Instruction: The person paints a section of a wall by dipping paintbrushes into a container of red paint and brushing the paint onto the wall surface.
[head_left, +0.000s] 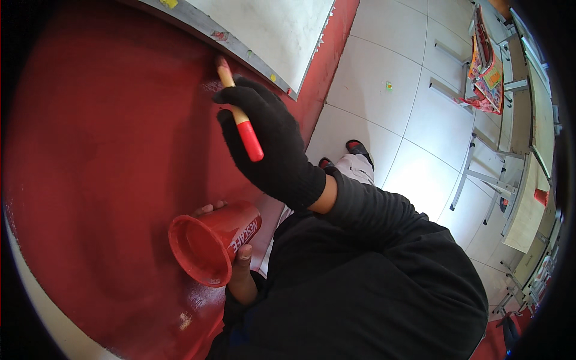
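Note:
My right hand [261, 135], in a black knitted glove, grips a paintbrush [248, 138] with a wooden, red-ended handle. Its tip is against the red painted wall [114, 138], just below the grey edge of a white board [273, 36]. Lower down, my bare left hand [242, 270] is wrapped round a red cup [210, 237], tilted toward the camera, with red paint inside. The cup has lettering on its side, and some of my left fingers show behind it. Wet-looking patches shine on the wall near both hands.
Pale floor tiles [390, 102] lie beside the wall, with my sandalled feet on them. Along the right stand metal-legged desks [522, 228], one carrying a small red object [540, 197]. A colourful bag [486, 72] is among the upper desks. A pale strip edges the red wall at lower left.

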Demonstrator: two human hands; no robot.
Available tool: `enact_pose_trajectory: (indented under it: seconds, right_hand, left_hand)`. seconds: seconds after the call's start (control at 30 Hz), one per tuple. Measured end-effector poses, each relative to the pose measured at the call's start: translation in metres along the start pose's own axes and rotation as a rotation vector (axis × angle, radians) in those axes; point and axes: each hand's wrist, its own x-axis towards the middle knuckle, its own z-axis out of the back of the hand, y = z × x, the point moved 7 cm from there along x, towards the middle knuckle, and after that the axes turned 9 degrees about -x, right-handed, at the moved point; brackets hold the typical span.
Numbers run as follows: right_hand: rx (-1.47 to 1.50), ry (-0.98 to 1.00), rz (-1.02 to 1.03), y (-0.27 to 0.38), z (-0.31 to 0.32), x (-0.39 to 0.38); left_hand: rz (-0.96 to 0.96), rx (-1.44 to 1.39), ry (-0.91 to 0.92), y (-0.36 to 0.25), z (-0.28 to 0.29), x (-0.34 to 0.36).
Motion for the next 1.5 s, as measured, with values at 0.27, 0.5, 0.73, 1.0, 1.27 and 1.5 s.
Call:
enact_pose_trajectory:
  seconds: [0.27, 0.5, 0.73, 1.0, 1.27, 1.5]
  right_hand:
    - [0.177, 0.03, 0.147, 0.038, 0.017, -0.003]
    - [0.081, 0.123, -0.36, -0.079, 0.015, -0.082]
    - [-0.009, 0.107, -0.222, -0.062, -0.002, -0.035]
    - [0.032, 0.004, 0.071, 0.026, 0.008, 0.021]
    - [0.143, 0.027, 0.344, 0.077, 0.016, 0.027]
    - [-0.03, 0.102, 0.452, 0.054, -0.001, 0.017]
  left_hand:
    - [0.042, 0.131, -0.034, 0.001, 0.017, -0.014]
    - [0.02, -0.007, 0.022, -0.004, -0.002, -0.003]
    - [0.07, -0.061, -0.023, -0.002, -0.005, -0.006]
    - [0.078, -0.076, -0.026, -0.006, -0.006, -0.009]
    - [0.067, 0.041, 0.053, -0.011, -0.006, -0.01]
    - [0.117, -0.012, -0.023, -0.007, -0.006, -0.018]
